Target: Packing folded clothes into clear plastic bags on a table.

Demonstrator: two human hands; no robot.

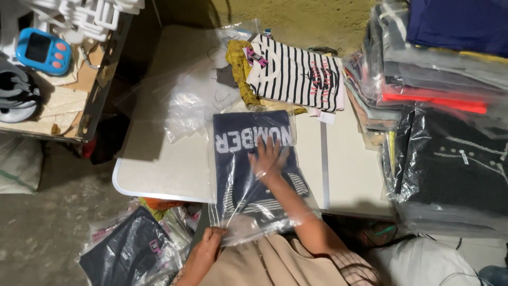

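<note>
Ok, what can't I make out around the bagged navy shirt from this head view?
- Navy shirt: the right hand covers part of its front; glare on the clear bag blurs the rest.
- Bag's near edge: bunched under the left hand, so whether it is open or sealed is unclear.
- Yellow garment: mostly hidden under the striped shirt.

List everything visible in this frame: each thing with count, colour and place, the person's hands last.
bagged navy garment: one, navy with white print, table's near edge, in clear plastic
striped top: one, black and white, far side of table
mustard garment: one, yellow, beside striped top
empty plastic bags: several, clear, table's left part
table: one, white
stacked bagged clothes: many, mixed colours, right
bagged clothes on floor: several, dark, lower left
blue device: one, upper left
left hand: grips bag's near edge
right hand: flat on bag
</note>
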